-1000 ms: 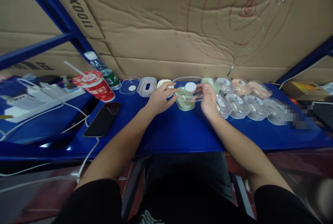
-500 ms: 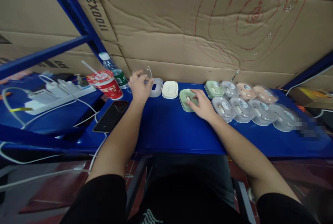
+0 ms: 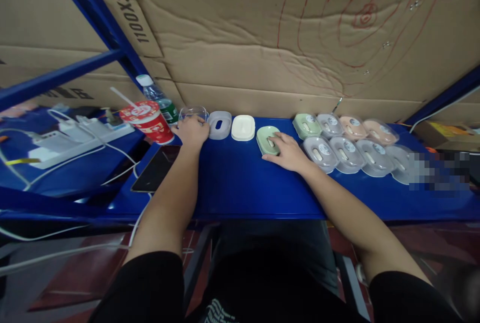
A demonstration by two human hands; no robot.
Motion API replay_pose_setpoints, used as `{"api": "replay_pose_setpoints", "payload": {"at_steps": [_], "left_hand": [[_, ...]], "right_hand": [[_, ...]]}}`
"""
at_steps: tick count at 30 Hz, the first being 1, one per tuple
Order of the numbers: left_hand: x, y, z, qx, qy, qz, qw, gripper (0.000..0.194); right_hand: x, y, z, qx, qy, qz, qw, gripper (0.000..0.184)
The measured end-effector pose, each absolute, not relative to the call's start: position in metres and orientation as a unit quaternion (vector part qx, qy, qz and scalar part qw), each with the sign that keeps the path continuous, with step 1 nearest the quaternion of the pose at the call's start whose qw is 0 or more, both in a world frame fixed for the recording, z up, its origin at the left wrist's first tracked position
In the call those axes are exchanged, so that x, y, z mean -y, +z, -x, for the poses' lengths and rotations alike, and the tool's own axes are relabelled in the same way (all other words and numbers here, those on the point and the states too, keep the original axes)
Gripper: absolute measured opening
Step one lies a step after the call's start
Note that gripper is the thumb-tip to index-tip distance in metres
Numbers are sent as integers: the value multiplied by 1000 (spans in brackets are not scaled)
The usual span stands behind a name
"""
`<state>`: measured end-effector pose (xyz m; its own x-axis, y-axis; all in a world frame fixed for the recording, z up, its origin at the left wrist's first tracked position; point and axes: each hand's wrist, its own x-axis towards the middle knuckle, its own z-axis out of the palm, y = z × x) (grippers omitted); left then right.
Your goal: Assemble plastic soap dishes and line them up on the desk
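This looks like a workshop: blue bench (image 3: 243, 183), cardboard backing (image 3: 225, 38), power strip (image 3: 86, 144), rows of matching lidded boxes (image 3: 348, 152).

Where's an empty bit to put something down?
On the blue table, the biggest bare patch lies between the forearms, in front of the cream piece and green container. Another is right of the right forearm, before the covered containers. It's crowded where those stand in two rows, and around the red cup, bottle and phone.

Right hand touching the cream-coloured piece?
No, the right hand is on the green container; the cream-coloured piece lies apart from that hand.
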<state>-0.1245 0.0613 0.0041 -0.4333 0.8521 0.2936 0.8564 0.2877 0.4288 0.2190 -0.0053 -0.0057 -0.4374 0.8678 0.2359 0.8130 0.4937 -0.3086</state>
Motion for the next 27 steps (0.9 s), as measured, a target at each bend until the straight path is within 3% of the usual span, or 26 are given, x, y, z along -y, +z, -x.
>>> {"api": "replay_pose_setpoints", "payload": {"at_steps": [4,9,13,18,27], "left_hand": [[-63,2,126,801,-293,522,11,22],[-63,6,116,761,-349,545,42,24],[-52,14,86,622,-367,691,29,29],[-23,10,36,433,-296,851,-6,65],[-19,1,30,402,-296,865,-45,89]], "right_hand": [[7,-6,-217,844,80,510,148,80],[5,-4,-216,838,79,507,188,67],[5,-3,-213,824,81,502,250,51],[8,1,-212,797,83,499,330,40],[12,1,-210,774,112,419,462,35]]}}
